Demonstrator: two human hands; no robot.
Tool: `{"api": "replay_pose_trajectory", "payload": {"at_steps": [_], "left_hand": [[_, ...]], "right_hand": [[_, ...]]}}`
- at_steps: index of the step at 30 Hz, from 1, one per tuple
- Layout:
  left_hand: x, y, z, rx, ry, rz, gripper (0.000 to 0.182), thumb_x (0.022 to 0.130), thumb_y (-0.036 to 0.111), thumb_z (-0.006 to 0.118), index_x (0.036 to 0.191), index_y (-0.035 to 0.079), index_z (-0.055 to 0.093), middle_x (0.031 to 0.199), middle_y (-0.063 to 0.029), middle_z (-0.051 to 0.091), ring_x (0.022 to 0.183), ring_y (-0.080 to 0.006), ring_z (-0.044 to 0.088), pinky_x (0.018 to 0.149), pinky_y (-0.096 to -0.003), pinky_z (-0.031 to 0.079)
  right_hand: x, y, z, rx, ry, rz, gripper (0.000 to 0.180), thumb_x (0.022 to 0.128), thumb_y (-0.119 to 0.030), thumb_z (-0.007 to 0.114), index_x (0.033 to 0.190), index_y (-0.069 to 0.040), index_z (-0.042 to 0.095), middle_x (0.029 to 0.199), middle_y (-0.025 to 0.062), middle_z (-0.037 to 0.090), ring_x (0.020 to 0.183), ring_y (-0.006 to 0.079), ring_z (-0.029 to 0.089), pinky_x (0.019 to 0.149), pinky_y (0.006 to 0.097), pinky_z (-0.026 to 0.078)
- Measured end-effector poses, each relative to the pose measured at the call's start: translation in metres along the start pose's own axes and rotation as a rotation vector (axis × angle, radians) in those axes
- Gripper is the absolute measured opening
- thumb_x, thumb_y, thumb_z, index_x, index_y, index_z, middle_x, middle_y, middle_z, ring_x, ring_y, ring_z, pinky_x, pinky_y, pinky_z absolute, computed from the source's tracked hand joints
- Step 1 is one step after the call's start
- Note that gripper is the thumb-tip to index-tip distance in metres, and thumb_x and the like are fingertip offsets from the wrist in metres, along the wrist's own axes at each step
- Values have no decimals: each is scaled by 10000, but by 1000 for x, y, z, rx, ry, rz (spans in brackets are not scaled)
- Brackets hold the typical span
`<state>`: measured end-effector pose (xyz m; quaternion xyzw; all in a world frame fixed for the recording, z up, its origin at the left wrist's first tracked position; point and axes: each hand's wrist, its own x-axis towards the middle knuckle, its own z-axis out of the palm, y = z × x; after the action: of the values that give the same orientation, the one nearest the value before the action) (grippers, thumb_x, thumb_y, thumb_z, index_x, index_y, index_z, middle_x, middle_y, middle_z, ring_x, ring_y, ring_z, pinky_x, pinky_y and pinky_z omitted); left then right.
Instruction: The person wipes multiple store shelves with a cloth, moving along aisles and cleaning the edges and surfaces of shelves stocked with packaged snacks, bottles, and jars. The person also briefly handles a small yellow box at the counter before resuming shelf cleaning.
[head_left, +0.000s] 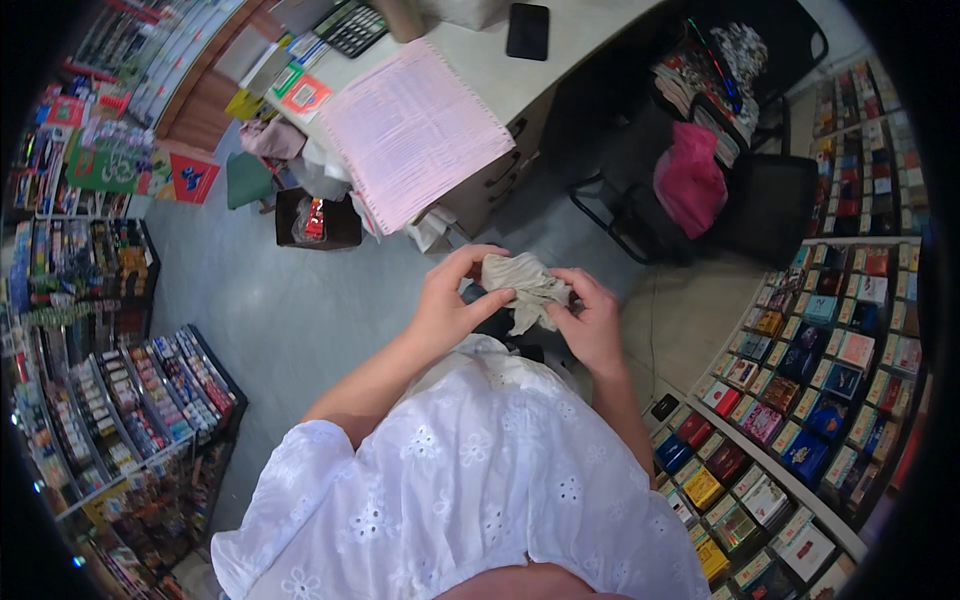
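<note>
A crumpled, off-white cloth (529, 281) is held in front of my waist between both hands. My left hand (459, 291) pinches its left side between thumb and fingers. On the other side, my right hand (591, 311) grips the cloth's right edge, with the thumb on top. Folds hang down between the two hands. Parts of the fingers behind the cloth are hidden. Just beyond the hands, a large sheet of pink printed paper (416, 135) overhangs the front of a white counter (577, 45).
On the counter are a black phone (528, 31) and a calculator (351, 28). Below it sits a dark bin (319, 221). Black chairs (772, 202), one bearing a pink bag (691, 180), stand at right. Shelves of small boxes (817, 360) line the right; product racks (142, 397) stand left.
</note>
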<state>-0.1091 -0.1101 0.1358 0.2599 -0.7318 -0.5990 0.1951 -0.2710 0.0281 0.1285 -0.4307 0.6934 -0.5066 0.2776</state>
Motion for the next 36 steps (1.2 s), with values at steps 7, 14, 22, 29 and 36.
{"api": "replay_pose_trajectory", "payload": {"at_steps": [7, 14, 22, 29, 36], "left_hand": [[-63, -16, -52, -502, 383, -20, 403, 788, 56, 749, 1141, 23, 558, 1015, -40, 629, 885, -106, 594, 763, -268, 478], [-175, -50, -171, -206, 737, -107, 354, 712, -10, 758, 1037, 29, 626, 904, -12, 651, 791, -74, 547, 701, -223, 440], [-378, -80, -316, 179, 1264, -217, 379, 718, 80, 773, 1079, 57, 659, 899, -32, 636, 774, -134, 548, 717, -279, 464], [-501, -69, -346, 308, 1531, -572, 286, 694, 146, 802, 903, 62, 626, 836, -39, 555, 817, -204, 529, 764, -315, 434], [-554, -98, -369, 108, 1777, -591, 375, 760, 283, 768, 1023, 89, 583, 945, -81, 603, 931, -275, 568, 862, -381, 422]], "right_hand": [[1, -39, 49, 64, -369, 4, 305, 802, -64, 678, 1086, 35, 627, 841, 80, 608, 672, 123, 540, 617, 251, 445], [35, -88, 187, -53, -457, -167, 184, 828, -85, 666, 996, -10, 676, 768, 100, 581, 644, 204, 552, 610, 301, 443], [27, -180, 460, 28, -925, -425, 158, 818, 1, 631, 970, 3, 673, 769, 92, 595, 701, 170, 587, 618, 282, 452], [-11, -248, 644, 108, -1409, -562, 147, 834, 43, 600, 963, 23, 668, 808, 85, 621, 701, 147, 571, 648, 252, 452], [-58, -292, 801, 113, -1636, -802, 131, 827, 17, 635, 951, 3, 676, 797, 82, 615, 715, 164, 565, 660, 260, 448]]}}
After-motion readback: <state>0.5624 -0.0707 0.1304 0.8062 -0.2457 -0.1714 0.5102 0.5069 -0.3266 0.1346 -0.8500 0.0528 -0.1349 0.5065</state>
